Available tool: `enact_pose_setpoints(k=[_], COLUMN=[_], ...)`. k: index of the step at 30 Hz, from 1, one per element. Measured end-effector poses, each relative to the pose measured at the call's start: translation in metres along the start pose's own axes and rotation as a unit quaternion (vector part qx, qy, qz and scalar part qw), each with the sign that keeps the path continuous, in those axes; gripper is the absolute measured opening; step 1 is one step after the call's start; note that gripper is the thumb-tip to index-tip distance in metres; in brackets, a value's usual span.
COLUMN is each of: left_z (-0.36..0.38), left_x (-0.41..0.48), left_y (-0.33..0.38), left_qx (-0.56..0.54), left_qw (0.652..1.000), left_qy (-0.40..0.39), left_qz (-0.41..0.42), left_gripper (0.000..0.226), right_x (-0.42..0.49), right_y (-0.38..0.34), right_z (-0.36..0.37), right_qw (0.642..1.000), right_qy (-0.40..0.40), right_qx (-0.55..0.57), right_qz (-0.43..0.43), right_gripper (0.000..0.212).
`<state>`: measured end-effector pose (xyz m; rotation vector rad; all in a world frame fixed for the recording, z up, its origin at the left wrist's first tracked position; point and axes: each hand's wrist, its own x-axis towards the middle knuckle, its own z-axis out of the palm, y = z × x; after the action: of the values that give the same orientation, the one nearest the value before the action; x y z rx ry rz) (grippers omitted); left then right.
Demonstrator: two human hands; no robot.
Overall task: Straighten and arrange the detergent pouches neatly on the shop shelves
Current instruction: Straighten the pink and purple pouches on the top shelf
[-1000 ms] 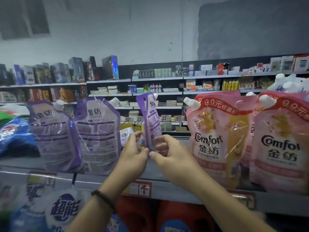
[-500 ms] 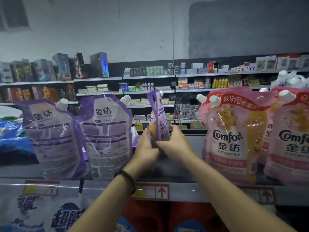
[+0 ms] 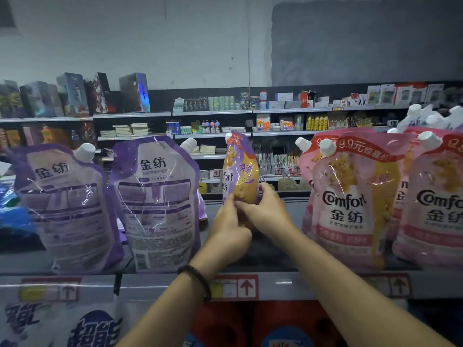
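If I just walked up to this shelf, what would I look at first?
Probably the purple and gold pouch in the middle, held upright at the shelf by the left hand and the right hand, which grip its lower part. Next, the bright pink Comfort pouches crowd the right side, and two big purple pouches stand on the left with their printed backs facing out.

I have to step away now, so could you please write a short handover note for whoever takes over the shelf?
The left hand and right hand both grip the held pouch low down, upright in the shelf gap.
Two purple pouches stand left of it, backs out; pink pouches stand right, fronts out.
Left to do: stand the held pouch front out; probably turn the purple two.
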<state>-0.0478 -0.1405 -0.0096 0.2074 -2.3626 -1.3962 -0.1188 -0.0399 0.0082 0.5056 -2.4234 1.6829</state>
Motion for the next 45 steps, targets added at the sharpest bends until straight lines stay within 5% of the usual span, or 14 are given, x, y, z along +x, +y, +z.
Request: enact_pose_setpoints(k=[6,13,19,24,33,45], left_z=[0.003,-0.008,0.008,0.012,0.011,0.014], left_x=[-0.008,0.028,0.088,0.082,0.053,0.011], left_y=[0.019,0.025,-0.008,-0.003,0.020,0.023], left_qx=[0.002,-0.097,-0.225,-0.276,-0.257,-0.079], left_qw=[0.998,0.980,0.955,0.942,0.952,0.995], left_qy=[-0.011,0.115,0.125,0.085,0.078,0.062], left_qz=[-0.060,-0.131,-0.148,-0.175,-0.146,-0.006], left_gripper=[0.065,0.050,0.089,0.079,0.070,0.045], right_x=[0.003,0.017,0.017,0.010,-0.008,-0.030], right_y=[0.003,0.014,0.018,0.014,0.001,0.000], right_z=[-0.011,-0.012,-0.017,-0.027,-0.021,-0.026], right_qw=[1.000,0.998,0.995,0.994,0.990,0.991], right_qy=[0.008,0.001,-0.014,-0.024,0.051,0.090], right_qx=[0.020,0.052,0.088,0.094,0.088,0.073], right_qz=[-0.004,0.021,0.037,0.049,0.093,0.073], right_gripper=[0.043,0.032,0.030,0.027,0.033,0.035])
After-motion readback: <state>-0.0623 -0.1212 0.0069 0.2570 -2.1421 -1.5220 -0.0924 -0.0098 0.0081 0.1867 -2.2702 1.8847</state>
